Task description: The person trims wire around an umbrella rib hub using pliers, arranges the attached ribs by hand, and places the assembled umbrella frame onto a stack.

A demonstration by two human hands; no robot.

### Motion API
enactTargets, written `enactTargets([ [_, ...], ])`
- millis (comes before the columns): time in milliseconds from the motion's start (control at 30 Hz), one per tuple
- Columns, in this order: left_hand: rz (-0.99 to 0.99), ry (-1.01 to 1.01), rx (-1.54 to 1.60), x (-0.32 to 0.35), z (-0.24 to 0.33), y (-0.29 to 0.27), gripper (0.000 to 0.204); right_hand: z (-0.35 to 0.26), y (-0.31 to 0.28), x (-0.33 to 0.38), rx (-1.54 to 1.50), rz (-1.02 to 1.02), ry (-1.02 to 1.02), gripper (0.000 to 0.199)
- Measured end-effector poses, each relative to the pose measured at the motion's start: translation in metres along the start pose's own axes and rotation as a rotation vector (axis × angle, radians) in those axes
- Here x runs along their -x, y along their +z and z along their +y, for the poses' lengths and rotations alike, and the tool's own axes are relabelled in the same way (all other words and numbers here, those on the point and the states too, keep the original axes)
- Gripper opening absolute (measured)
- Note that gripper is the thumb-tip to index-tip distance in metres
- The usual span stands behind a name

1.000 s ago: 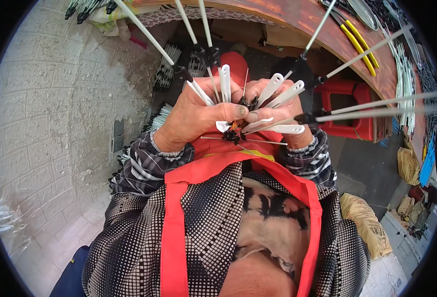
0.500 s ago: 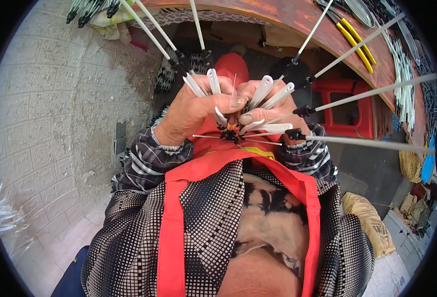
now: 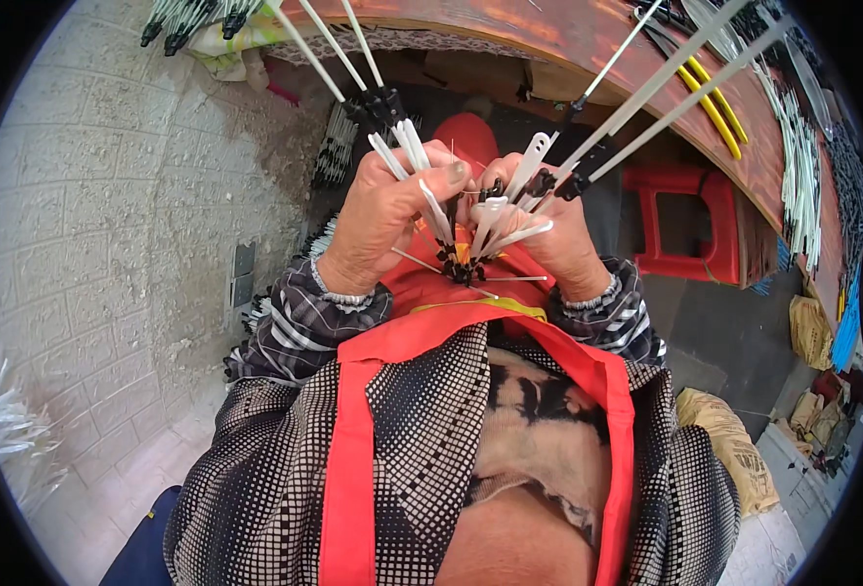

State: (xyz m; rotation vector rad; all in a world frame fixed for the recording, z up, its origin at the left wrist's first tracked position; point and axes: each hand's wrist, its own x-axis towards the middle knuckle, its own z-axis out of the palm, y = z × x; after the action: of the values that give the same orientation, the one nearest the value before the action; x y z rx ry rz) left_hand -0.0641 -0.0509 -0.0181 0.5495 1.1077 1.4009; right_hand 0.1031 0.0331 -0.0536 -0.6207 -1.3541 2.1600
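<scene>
Between my hands, above the red apron [image 3: 412, 293], is what looks like an umbrella frame. Its white struts [image 3: 524, 168] meet at a dark hub [image 3: 463, 266], and long pale rods [image 3: 329, 44] fan outward from black joints [image 3: 380, 103]. My left hand [image 3: 368, 220] is closed, thumb against forefinger, pinching a thin wire [image 3: 453, 151] above the hub; white struts lean across its fingers. My right hand [image 3: 560, 234] is closed around the struts on the right side of the hub, its fingertips partly hidden behind them.
A wooden table [image 3: 548, 34] curves along the far side, bearing yellow-handled pliers [image 3: 715, 107] and bundled white rods [image 3: 800, 186]. Under it stands a red plastic stool [image 3: 646, 234]. A rough white wall [image 3: 109, 195] runs along the left. A sack [image 3: 729, 444] lies at right.
The right-hand rods have swung up and closer together, and the struts have gathered more upright over the hub. The left rods also sit closer together. Both hands keep their grip.
</scene>
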Motion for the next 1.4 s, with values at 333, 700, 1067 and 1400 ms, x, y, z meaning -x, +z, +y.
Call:
enactTargets([
  [333,0.048,0.018,-0.018,-0.006,-0.006,-0.003,0.018,-0.008,0.014,-0.004,0.25,0.205,-0.103,0.015],
  [700,0.055,0.033,-0.068,-0.015,-0.006,0.004,0.019,-0.005,-0.003,-0.011,0.079,0.124,-0.009,0.023],
  [1067,-0.06,-0.114,-0.139,-0.019,0.006,0.004,0.041,-0.003,-0.016,-0.005,0.096,0.003,-0.01,0.029],
  [1400,-0.415,0.258,0.108,-0.065,0.043,-0.024,0.062,-0.005,-0.017,-0.001,0.074,-0.083,-0.068,0.038],
])
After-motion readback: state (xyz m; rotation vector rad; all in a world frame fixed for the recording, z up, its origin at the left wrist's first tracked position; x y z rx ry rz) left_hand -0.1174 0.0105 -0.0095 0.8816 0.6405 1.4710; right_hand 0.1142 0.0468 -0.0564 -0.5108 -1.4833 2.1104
